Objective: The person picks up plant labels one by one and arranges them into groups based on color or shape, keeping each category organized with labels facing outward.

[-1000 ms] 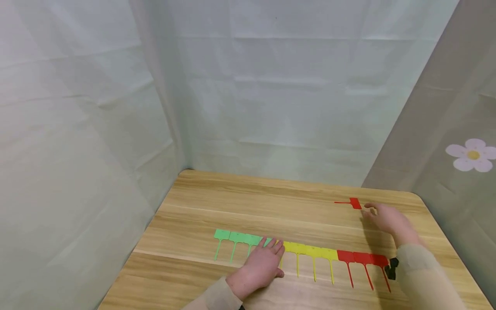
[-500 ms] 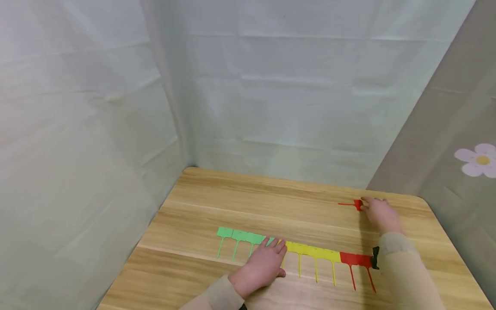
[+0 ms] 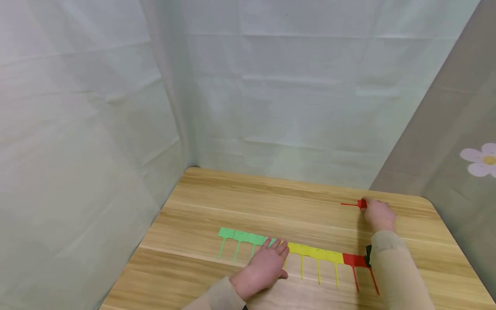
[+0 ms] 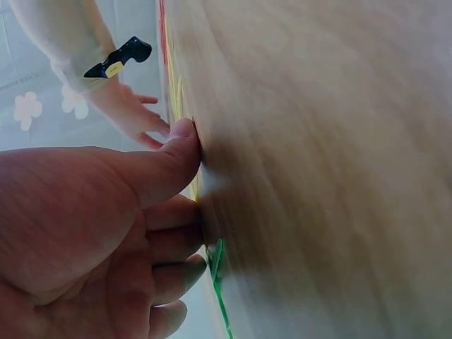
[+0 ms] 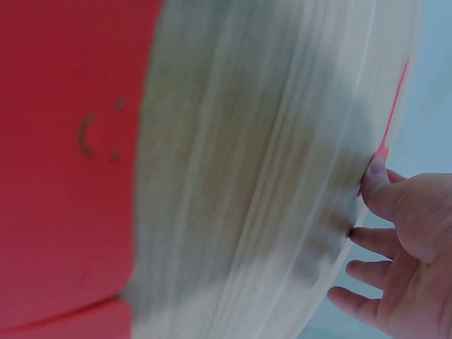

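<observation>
Near the back right of the table, my right hand [image 3: 380, 215] pinches the wide head of a red flag-style cable tie [image 3: 361, 203], its thin tail lying toward the left. In the right wrist view the thumb lies over the head of that red cable tie [image 5: 383, 151], the other fingers spread. My left hand [image 3: 265, 265] rests flat on a row of cable ties, its fingertips where green cable ties [image 3: 241, 236] meet yellow cable ties [image 3: 318, 253]. Red cable ties [image 3: 353, 259] finish the row on the right, partly hidden by my right forearm.
The wood-grain table [image 3: 186, 267] has a rounded back edge against a pale cloth backdrop [image 3: 302, 107]. A black wrist strap piece [image 3: 368, 256] hangs at the right sleeve, over the row's red end. Another cloth on the right bears a white flower [image 3: 480, 160].
My right hand has moved left and closed on the lone red cable tie. Its forearm now covers the row's right end. The left hand stays in place; the view has shifted slightly.
</observation>
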Available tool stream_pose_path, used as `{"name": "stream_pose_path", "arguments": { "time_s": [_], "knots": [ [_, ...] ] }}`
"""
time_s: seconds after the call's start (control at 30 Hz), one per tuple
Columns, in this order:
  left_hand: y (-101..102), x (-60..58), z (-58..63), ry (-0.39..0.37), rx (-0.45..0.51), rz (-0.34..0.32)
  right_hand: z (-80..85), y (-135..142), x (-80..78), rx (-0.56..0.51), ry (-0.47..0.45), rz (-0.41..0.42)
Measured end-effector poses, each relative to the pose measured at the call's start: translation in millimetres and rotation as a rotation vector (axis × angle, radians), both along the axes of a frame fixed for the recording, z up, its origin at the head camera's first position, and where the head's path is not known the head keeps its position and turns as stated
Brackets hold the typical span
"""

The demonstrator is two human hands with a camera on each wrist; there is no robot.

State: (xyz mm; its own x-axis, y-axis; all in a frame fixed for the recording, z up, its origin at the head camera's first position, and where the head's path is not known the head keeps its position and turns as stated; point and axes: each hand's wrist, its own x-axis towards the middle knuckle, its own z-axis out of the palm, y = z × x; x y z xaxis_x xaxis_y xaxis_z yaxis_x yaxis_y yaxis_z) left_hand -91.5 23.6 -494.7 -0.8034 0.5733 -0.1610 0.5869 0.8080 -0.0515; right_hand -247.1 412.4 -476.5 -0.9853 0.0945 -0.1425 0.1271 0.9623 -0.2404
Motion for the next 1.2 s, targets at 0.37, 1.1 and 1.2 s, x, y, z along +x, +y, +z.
{"name": "stream_pose_path", "arguments": {
  "time_s": [0.37,1.1,1.2],
  "knots": [
    [-0.4,0.2,0.7,0.013,-0.013,-0.01,3.0,-3.1,-4.0,-0.023,0.013,-0.054],
    [3.5,0.3,1.4,-0.001,-0.014,0.006,4.1,-5.0,-1.2,-0.037,-0.007,-0.099],
    [3.0,1.5,1.2,-0.002,-0.016,0.003,1.9,-4.2,-0.5,-0.045,-0.014,-0.103]
  ]
}}
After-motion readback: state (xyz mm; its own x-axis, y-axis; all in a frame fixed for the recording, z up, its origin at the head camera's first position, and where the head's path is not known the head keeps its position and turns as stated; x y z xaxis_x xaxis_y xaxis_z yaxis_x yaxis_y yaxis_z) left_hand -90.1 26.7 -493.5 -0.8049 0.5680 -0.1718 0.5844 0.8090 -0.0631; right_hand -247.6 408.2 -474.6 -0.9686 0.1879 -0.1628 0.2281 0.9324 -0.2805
